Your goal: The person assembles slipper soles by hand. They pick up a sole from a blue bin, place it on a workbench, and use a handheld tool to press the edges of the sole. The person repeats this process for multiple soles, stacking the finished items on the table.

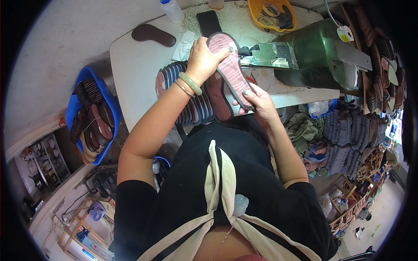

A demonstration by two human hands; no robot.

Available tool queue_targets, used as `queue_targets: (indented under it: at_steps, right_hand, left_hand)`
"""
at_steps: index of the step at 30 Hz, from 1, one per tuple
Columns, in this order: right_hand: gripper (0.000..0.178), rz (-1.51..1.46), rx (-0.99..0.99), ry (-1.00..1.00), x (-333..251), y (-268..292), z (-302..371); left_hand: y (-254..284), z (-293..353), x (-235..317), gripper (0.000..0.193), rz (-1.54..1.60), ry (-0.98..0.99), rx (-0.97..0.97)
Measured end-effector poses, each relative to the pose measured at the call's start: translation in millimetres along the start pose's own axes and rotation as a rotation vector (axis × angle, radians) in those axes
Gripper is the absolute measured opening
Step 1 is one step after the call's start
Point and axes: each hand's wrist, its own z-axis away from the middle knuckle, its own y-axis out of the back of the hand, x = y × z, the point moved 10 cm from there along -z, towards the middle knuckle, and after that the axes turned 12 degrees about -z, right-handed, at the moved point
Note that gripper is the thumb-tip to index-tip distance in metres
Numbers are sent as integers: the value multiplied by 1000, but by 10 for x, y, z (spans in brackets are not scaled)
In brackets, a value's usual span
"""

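White, rounded-corner tabletop (133, 67) carried a dark brown insole (153, 35), clear plastic bottle with blue cap (173, 12), tangled pale string (190, 21), black rectangular phone (209, 23), crumpled white paper (183, 46), yellow latticed plastic basket (255, 15), green metal machine (310, 52), plus a packed row of dark-edged insoles (194, 111) near its front edge.
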Motion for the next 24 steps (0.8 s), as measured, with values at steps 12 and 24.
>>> queue_targets:
  at_steps: [12,24]
  right_hand:
    - [32,164,-37,-87,317,-597,-354]
    - [44,560,-123,-34,777,-1261,-1389]
  left_hand:
    - [393,324,-1352,65,247,143,429]
    - [81,1616,-2715,90,152,617,229]
